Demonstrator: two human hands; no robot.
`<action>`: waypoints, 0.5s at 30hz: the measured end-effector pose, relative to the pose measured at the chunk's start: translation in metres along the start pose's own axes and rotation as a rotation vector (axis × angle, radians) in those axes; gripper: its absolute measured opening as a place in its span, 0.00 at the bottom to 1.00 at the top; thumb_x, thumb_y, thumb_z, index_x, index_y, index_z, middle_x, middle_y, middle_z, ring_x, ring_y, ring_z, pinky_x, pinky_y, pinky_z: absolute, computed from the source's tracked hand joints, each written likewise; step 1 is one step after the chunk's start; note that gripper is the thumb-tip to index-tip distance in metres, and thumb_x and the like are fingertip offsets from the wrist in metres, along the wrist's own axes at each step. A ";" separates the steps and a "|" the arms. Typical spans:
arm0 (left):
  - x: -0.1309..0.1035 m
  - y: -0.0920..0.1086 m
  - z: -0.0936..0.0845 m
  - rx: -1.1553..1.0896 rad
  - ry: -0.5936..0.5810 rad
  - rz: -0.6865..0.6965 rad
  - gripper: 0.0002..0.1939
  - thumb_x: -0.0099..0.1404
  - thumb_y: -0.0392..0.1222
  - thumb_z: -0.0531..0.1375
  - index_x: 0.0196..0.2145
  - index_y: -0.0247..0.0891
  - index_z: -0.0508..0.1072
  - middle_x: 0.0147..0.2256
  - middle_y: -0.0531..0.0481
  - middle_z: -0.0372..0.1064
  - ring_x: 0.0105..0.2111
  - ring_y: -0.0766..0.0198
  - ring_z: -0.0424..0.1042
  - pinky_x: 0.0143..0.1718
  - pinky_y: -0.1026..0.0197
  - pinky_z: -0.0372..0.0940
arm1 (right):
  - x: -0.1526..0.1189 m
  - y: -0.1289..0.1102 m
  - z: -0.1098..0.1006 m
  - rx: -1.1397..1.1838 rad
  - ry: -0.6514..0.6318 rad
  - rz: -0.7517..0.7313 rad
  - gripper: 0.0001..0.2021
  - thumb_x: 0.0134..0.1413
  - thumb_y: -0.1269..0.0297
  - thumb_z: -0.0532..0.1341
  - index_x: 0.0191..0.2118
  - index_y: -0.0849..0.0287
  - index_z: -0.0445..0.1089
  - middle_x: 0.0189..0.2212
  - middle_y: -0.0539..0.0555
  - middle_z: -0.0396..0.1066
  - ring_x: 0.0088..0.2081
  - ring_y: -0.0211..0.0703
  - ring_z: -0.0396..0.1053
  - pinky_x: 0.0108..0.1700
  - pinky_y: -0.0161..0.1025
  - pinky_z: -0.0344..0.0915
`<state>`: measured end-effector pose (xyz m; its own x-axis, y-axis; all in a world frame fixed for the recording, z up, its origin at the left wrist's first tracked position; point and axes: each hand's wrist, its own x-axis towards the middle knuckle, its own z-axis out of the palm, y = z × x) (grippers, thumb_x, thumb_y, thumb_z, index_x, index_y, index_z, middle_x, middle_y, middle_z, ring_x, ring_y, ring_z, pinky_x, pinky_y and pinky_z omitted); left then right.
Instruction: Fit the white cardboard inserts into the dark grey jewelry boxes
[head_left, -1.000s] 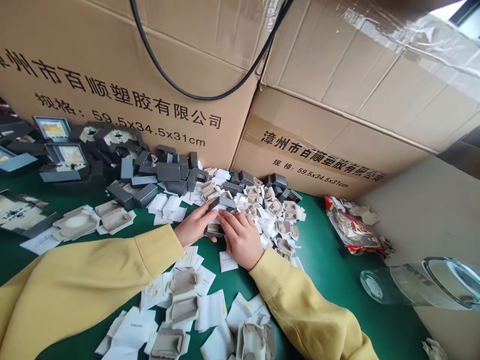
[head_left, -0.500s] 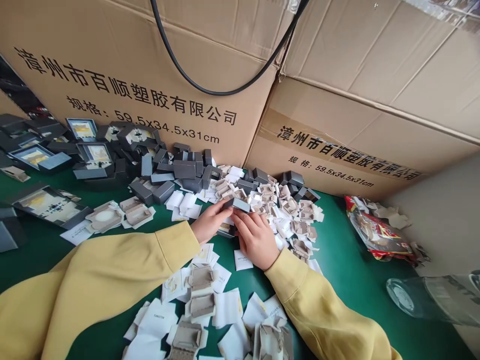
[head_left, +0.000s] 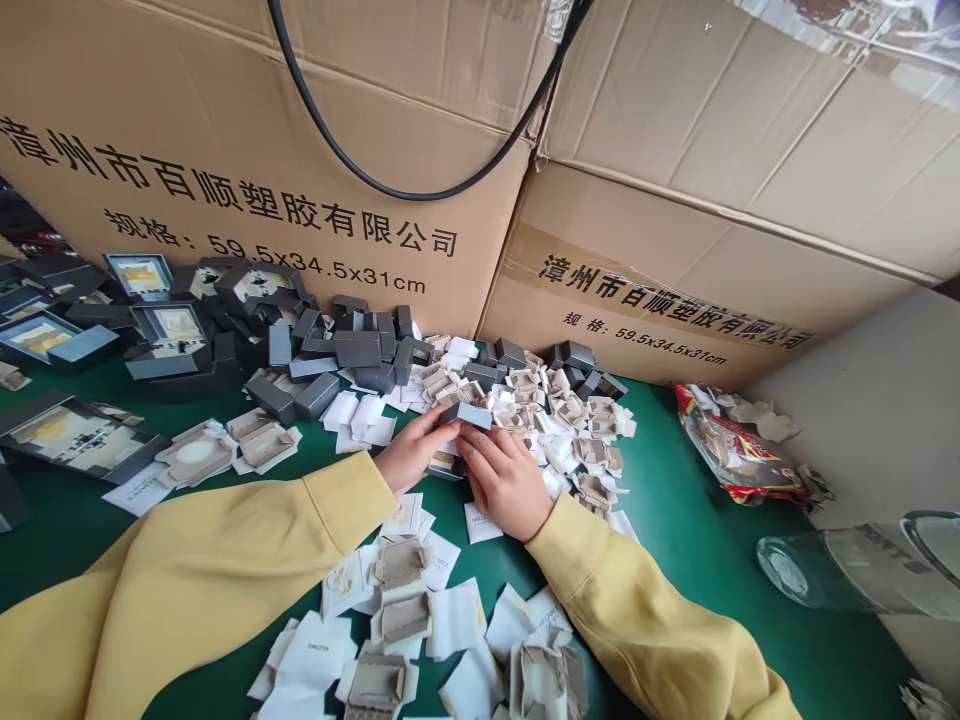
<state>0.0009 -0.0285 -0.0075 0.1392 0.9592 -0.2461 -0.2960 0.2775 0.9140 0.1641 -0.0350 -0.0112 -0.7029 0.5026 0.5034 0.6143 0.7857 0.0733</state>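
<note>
Between my two hands is a small dark grey box (head_left: 469,415), held over the middle of the green table. My left hand (head_left: 411,449) grips its left end, with the thumb and fingers closed on it. The fingers of my right hand (head_left: 510,482) curl against its near side. Under the hands another small box (head_left: 446,463) shows partly; the fingers cover the rest of it. Folded cardboard inserts (head_left: 405,565) and printed white cards (head_left: 456,618) lie scattered in front of and beside my hands.
Many dark boxes (head_left: 358,348) are piled at the back left, some with lids up. Tall cartons (head_left: 360,120) wall off the back, and a black cable (head_left: 420,192) hangs before them. To the right lie a red snack bag (head_left: 739,450) and a clear glass (head_left: 855,568).
The view has shifted slightly to the right. My hands keep their hold on the small box, which now sits a bit flatter, with more of its top showing.
</note>
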 end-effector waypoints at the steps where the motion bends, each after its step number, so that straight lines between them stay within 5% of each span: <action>1: -0.001 0.001 0.000 0.006 0.032 -0.051 0.22 0.56 0.47 0.59 0.49 0.45 0.68 0.46 0.46 0.69 0.51 0.51 0.63 0.47 0.52 0.59 | 0.001 0.000 -0.001 0.008 -0.009 0.001 0.15 0.57 0.71 0.52 0.50 0.64 0.64 0.51 0.59 0.64 0.46 0.49 0.59 0.45 0.43 0.58; 15: 0.005 -0.006 0.000 0.127 -0.029 0.186 0.18 0.57 0.46 0.58 0.45 0.38 0.69 0.44 0.46 0.70 0.50 0.54 0.64 0.53 0.54 0.56 | 0.003 -0.008 -0.002 0.032 -0.065 0.129 0.15 0.58 0.71 0.50 0.50 0.61 0.64 0.51 0.57 0.64 0.38 0.46 0.58 0.39 0.44 0.58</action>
<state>0.0036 -0.0252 -0.0137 0.1205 0.9908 -0.0618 -0.1984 0.0850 0.9764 0.1581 -0.0402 -0.0081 -0.6410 0.6216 0.4503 0.6900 0.7236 -0.0166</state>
